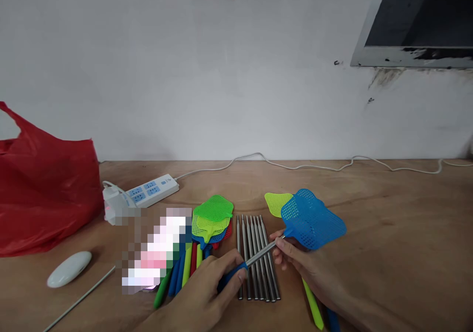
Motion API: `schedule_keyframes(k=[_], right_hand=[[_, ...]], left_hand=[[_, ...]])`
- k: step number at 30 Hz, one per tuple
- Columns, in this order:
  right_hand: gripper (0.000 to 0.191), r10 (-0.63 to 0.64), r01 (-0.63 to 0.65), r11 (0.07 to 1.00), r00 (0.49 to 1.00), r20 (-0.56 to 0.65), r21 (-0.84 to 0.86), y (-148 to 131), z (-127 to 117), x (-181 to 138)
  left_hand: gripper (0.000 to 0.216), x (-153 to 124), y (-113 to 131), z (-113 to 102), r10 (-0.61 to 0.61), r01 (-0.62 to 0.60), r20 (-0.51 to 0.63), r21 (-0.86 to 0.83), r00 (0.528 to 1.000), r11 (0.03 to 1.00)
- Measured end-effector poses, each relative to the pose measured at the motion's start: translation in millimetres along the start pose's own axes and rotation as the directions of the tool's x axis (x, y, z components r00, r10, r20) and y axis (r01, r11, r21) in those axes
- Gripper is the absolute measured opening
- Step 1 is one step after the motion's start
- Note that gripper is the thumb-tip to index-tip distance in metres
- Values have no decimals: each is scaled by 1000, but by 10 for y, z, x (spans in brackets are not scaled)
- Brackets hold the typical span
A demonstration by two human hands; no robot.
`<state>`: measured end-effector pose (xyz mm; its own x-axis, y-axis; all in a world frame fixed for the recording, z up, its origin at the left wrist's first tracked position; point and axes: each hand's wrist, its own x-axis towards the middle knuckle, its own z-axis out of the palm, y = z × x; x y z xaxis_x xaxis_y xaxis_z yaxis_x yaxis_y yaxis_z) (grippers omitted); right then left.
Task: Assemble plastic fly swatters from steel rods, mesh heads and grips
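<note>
A blue fly swatter with a metal rod is held slanting between my two hands. My left hand is closed around its blue handle, at the end where the silver rod comes out. My right hand pinches the far end of the rod, close to the blue mesh head. Under the held rod, several loose metal rods lie side by side on the wooden table. Left of them is a pile of green, yellow, blue and red swatter heads, with coloured handles below, partly covered by my left hand.
On the right lie a yellow swatter head, a yellow handle and a blue handle. A blurred-out bright screen, white mouse, power strip and red plastic bag are on the left. A white cable runs along the wall.
</note>
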<state>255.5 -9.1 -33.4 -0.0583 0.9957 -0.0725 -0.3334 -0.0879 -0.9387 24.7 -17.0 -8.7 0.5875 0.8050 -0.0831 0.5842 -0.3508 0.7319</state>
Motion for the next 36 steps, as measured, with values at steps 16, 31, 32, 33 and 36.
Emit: schedule_keyframes(k=[16,31,32,33,36], right_hand=[[36,-51,84,987,973,-225,140,-186,-116,112],[44,59,-13,958,986,-156,285,-151,-160,99],[44,46,-4,963,988,-150,269,-148,-151,95],[45,32,4,968,989,-141,252,-149,-143,91],[46,-1,24,977,994,-106,212,-185,-135,81]], left_hand=[[25,-326,-55,-256,179,-123,-253,221,951,967],[25,-401,-104,-304,115,-67,-292,168,950,983],[27,-395,-131,-292,121,-70,-318,167,940,983],[28,-391,-159,-286,124,-69,-330,172,936,983],[27,-392,-239,-308,118,-60,-264,220,957,974]])
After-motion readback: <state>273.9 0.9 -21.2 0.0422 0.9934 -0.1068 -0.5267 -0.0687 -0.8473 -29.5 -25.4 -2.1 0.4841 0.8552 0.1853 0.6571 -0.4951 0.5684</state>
